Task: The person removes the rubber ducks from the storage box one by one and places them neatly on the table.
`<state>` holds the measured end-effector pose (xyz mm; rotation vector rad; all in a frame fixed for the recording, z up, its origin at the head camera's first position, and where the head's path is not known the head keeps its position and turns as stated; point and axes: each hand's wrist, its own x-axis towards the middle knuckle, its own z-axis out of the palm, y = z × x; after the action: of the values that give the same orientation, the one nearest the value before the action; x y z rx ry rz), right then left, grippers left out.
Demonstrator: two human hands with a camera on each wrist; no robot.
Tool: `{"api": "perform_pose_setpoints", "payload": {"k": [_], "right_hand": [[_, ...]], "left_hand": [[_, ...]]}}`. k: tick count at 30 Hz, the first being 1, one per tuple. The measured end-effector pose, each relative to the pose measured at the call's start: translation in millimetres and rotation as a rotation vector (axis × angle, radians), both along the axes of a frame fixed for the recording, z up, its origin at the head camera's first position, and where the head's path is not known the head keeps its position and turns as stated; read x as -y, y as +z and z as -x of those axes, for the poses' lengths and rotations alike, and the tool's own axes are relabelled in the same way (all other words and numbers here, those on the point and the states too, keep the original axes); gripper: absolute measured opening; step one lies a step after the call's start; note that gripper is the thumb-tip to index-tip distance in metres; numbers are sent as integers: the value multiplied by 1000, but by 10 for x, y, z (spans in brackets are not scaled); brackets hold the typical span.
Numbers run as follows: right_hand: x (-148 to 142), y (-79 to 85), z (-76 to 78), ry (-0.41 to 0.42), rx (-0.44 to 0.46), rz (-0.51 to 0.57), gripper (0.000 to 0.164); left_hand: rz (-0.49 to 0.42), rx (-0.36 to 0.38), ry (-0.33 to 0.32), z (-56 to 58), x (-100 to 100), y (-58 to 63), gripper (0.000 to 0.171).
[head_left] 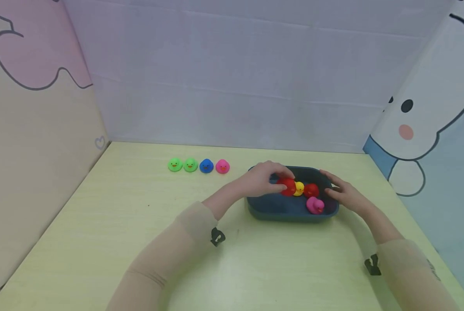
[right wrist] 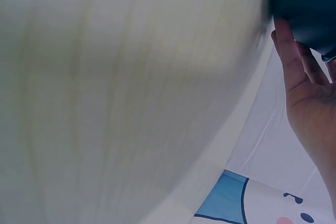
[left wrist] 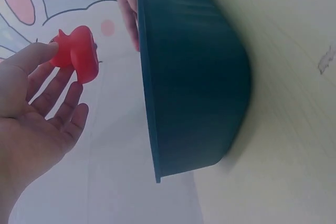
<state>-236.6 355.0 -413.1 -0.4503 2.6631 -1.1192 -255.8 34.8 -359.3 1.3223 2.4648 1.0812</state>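
Observation:
My left hand (head_left: 261, 179) pinches a red rubber duck (left wrist: 81, 53) between thumb and fingertips, above the left part of a dark teal tub (head_left: 286, 216). Inside the tub, toward the right, lie a yellow duck (head_left: 299, 188), another red duck (head_left: 311, 190) and a pink duck (head_left: 315, 205). At the tub's right end, my right hand (head_left: 346, 196) holds the rim, its fingers spread around the corner. The right wrist view shows fingers (right wrist: 287, 51) against the tub's outer wall; the tub's inside is hidden in both wrist views.
Left of the tub, toward the back of the pale wooden table (head_left: 201, 280), stand two green ducks (head_left: 182, 165), a blue duck (head_left: 206, 166) and a magenta duck (head_left: 222, 166) in a row. A pale cloth wall (head_left: 232, 86) rises behind, with cartoon-printed panels on both sides.

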Motion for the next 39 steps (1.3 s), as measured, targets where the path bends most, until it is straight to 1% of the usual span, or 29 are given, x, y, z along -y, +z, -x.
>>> {"api": "perform_pose_setpoints", "payload": {"k": [4,9,18,22,25,32,39], "right_hand": [[-1,-7,7,-4,6,-3,64],[2,-5,6,-5,-3,-15,64],[-3,11,-9,3,-7,-10,64],[-9,7,-10,4,-7,-4,64],[-11,5,-9,4,-4,-4,64],[-22,-7,-4,-3,-3,-12,64],[-12,10,-25,-2,-2,-9,64]], "left_hand": [[-15,6,-9,-7,87,76,34],[-4,9,-11,-28,204,156,36],[17,-77,-26,-1,384,242,36],[23,-74,-35,7,474,272,35],[20,-62,-38,27,552,263,33],[47,-29,4,96,772,209,34],[31,-31,43,186,984,132,32]]}}
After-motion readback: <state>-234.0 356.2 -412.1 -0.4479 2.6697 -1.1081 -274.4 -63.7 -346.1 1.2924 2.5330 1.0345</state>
